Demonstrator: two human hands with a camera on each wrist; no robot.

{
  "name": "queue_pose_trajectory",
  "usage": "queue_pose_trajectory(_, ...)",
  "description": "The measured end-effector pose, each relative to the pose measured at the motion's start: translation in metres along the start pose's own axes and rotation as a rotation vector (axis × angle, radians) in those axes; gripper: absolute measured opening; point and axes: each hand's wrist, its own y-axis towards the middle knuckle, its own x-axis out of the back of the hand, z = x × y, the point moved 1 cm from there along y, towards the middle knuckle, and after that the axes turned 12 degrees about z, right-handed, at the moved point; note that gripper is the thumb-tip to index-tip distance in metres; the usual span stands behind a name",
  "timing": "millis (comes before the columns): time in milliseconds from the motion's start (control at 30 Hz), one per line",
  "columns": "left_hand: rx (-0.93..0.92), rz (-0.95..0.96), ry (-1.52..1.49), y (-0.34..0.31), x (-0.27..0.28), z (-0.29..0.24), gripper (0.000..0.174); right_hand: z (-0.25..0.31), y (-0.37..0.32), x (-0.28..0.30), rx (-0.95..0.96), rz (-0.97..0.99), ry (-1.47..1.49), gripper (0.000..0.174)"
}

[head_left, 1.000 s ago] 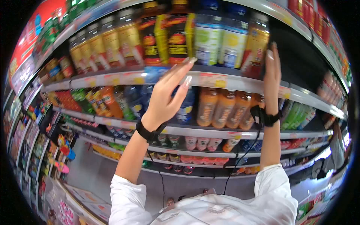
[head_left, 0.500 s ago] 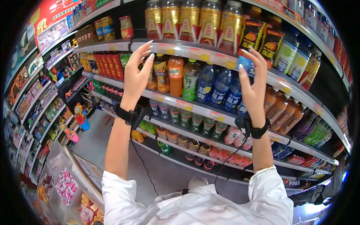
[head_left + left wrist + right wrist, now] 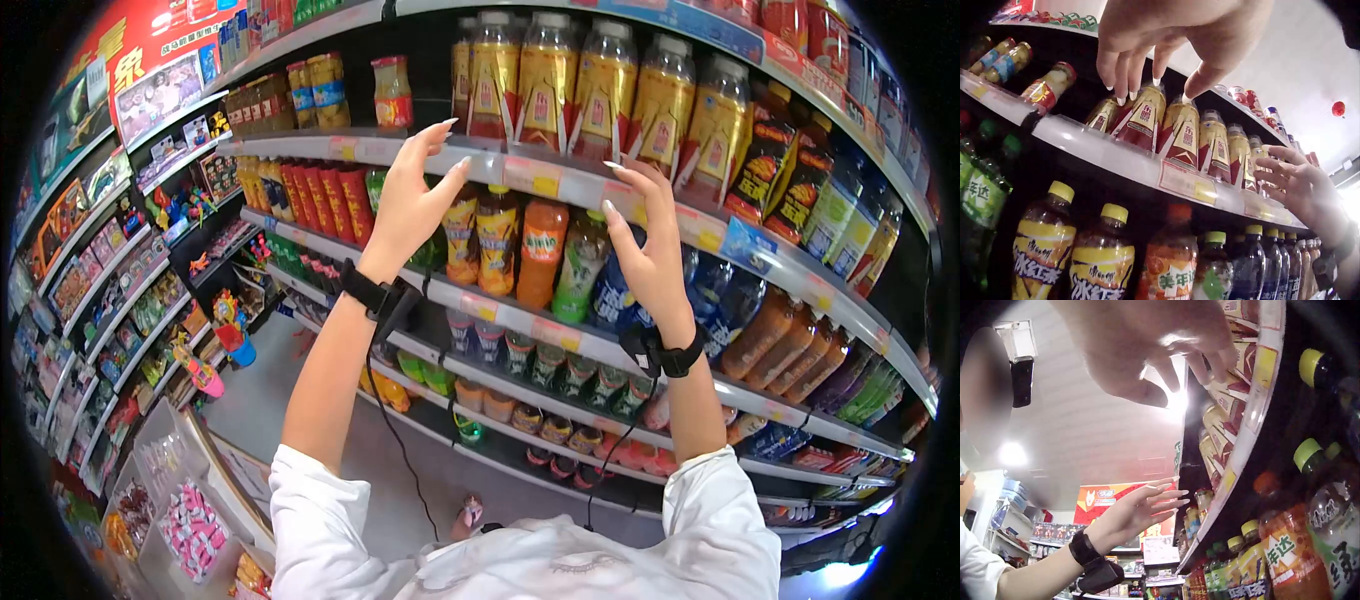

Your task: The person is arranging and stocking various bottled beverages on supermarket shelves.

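Note:
My left hand (image 3: 412, 205) is raised before the upper drinks shelf (image 3: 590, 190), fingers loosely bent, holding nothing. In the left wrist view its fingertips (image 3: 1121, 100) overlap the tops of gold-and-red bottles (image 3: 1144, 119). Opposite it, my right hand (image 3: 650, 255) is also raised with parted fingers and nothing in them, near the shelf's front edge. Gold-and-red bottles (image 3: 605, 90) stand in a row behind and above the hands. Below the shelf edge, an orange soda bottle (image 3: 541, 250) and yellow-capped tea bottles (image 3: 497, 240) show between the two hands.
Left of the gold bottles are a red-lidded jar (image 3: 392, 92) and a dark gap. Black-and-yellow bottles (image 3: 765, 155) stand to the right. Lower shelves hold several small drinks (image 3: 520, 355). Bins of wrapped sweets (image 3: 195, 530) sit at the lower left. Thin cables (image 3: 400, 440) hang from both wrists.
The view has swung left along the shelves, so bottles appear farther right. Both hands have shifted left along the shelf, away from the gap beside the far-right bottles, and now face the gold-and-red bottles.

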Motion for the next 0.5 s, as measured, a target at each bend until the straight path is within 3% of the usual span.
queue_pose_trajectory(133,-0.035,-0.011,-0.011,0.057,-0.009,0.025,0.065,-0.021,0.013,-0.015,-0.014,-0.072,-0.005,0.040)
queue_pose_trajectory(267,0.041,0.075,-0.260,0.091,-0.022,0.035,0.079,-0.033,0.011,-0.020,0.026,-0.092,-0.041,0.044)
queue_pose_trajectory(500,0.040,0.187,-0.432,0.112,-0.034,0.070,0.060,-0.037,0.005,-0.024,0.031,-0.037,-0.077,0.042)
